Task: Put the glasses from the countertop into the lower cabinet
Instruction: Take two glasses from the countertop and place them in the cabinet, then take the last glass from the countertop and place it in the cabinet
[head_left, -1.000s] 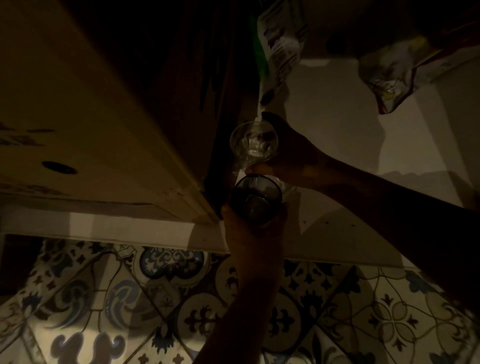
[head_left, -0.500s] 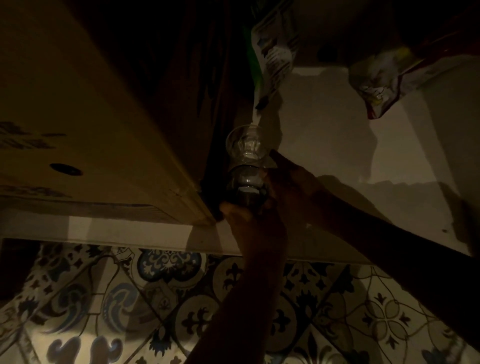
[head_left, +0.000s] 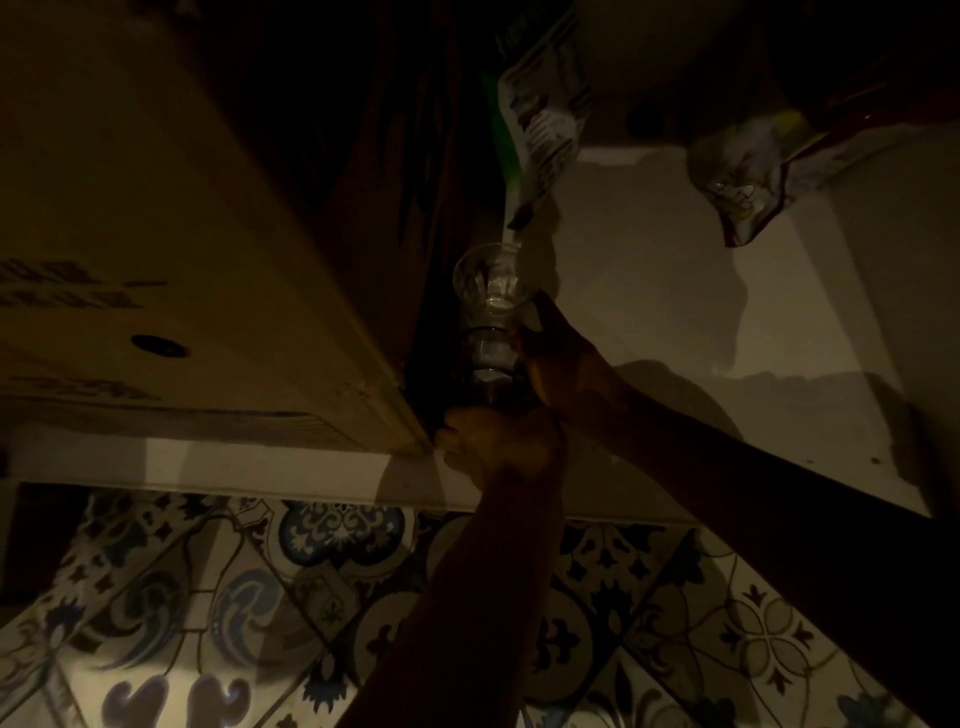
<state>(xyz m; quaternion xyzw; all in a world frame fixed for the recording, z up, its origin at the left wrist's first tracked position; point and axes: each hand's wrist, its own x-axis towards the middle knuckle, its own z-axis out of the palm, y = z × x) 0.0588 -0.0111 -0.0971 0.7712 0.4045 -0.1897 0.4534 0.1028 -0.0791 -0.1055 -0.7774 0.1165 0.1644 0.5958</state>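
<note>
Clear glasses (head_left: 488, 312) sit nested one inside another in a short column, just inside the dark lower cabinet, above its white floor panel (head_left: 675, 322). The rim of the farthest glass catches the light; the nearer ones are dim. My left hand (head_left: 501, 447) comes up from below and grips the near end of the column. My right hand (head_left: 558, 358) reaches in from the right and is closed against the column's side, thumb pointing inward. The glasses' bases are hidden by my hands.
A large cardboard box (head_left: 156, 249) fills the cabinet's left side, close beside the glasses. Two crumpled snack bags (head_left: 543, 119) (head_left: 743, 176) hang or lie at the back. The cabinet's white front edge (head_left: 234, 467) runs above patterned floor tiles (head_left: 234, 623).
The two glasses, held apart a second ago, have come together into one nested column. Both hands have moved deeper into the cabinet with them.
</note>
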